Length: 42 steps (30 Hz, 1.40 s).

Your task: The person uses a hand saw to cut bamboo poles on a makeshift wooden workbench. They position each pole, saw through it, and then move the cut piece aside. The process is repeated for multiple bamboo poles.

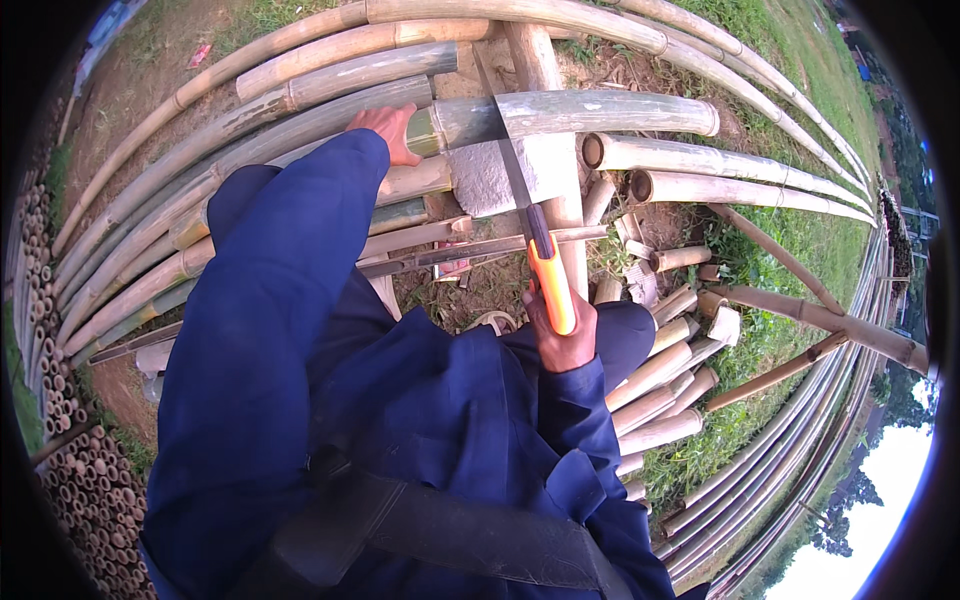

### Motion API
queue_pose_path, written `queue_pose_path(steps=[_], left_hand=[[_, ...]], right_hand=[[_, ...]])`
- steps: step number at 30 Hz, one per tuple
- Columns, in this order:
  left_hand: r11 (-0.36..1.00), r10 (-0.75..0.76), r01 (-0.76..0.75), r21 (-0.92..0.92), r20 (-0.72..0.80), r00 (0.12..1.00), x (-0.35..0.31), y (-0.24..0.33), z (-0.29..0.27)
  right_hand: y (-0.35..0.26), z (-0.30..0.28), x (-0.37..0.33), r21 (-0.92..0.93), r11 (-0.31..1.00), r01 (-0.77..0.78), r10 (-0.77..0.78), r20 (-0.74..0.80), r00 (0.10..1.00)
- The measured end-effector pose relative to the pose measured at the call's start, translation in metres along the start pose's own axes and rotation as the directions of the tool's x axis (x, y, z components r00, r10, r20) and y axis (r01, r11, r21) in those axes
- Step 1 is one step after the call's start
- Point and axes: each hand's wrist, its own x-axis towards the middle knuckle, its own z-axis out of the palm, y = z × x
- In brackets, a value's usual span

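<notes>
My right hand [567, 335] is wrapped round the orange handle of a hand saw [517, 170]. The saw's long blade lies across a thick green-grey bamboo pole [605, 112], its teeth hidden against the pole. My left hand [390, 130] rests over the same pole to the left of the blade, thumb apart from the fingers, pressing on it. A pale, rough block [480, 180] sits just under the pole, beside an upright-running wooden support [568, 205].
Several bamboo poles [330, 85] lie side by side to the left, and two more [720, 155] to the right. Short bamboo offcuts [660, 400] are heaped near my right knee. A slanted bamboo frame [830, 320] stands on the grass at right. Stacked bamboo [90, 480] fills the lower left.
</notes>
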Motion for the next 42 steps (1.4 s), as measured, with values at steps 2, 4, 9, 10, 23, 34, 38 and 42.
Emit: queue_pose_path(steps=[2, 4, 9, 10, 23, 34, 38, 42], left_hand=[[1.000, -0.005, 0.005, 0.012, 0.017, 1.000, -0.002, -0.003, -0.004], [1.000, -0.023, 0.022, 0.018, 0.064, 0.998, -0.001, 0.009, -0.008], [0.999, -0.018, 0.018, -0.045, 0.003, 1.000, -0.005, 0.004, 0.010], [0.999, -0.003, 0.001, -0.044, -0.044, 0.999, 0.000, 0.004, 0.004], [1.000, 0.004, -0.004, -0.016, -0.011, 1.000, 0.003, 0.006, 0.002], [0.998, -0.017, 0.015, -0.054, -0.020, 1.000, 0.002, 0.005, -0.006], [1.000, 0.011, -0.011, -0.027, -0.002, 1.000, 0.007, 0.002, -0.008], [0.998, 0.049, -0.049, -0.032, -0.005, 0.999, 0.004, -0.002, 0.005]], right_hand=[[0.003, -0.015, -0.034, -0.088, 0.995, 0.046, -0.043, 0.041, 0.998], [0.007, -0.035, -0.065, -0.119, 0.991, 0.058, -0.063, -0.037, 0.997], [-0.008, -0.018, -0.011, -0.095, 0.995, 0.024, -0.021, 0.040, 0.999], [-0.006, -0.002, 0.014, -0.040, 0.999, 0.022, -0.020, 0.049, 0.999], [-0.003, -0.004, 0.012, -0.063, 0.998, -0.015, 0.017, 0.034, 0.999], [0.003, -0.043, -0.053, -0.157, 0.987, 0.045, -0.048, -0.017, 0.999], [0.007, -0.008, 0.039, -0.066, 0.998, -0.003, 0.009, 0.086, 0.996], [0.021, -0.006, -0.012, 0.026, 1.000, -0.012, 0.011, 0.013, 1.000]])
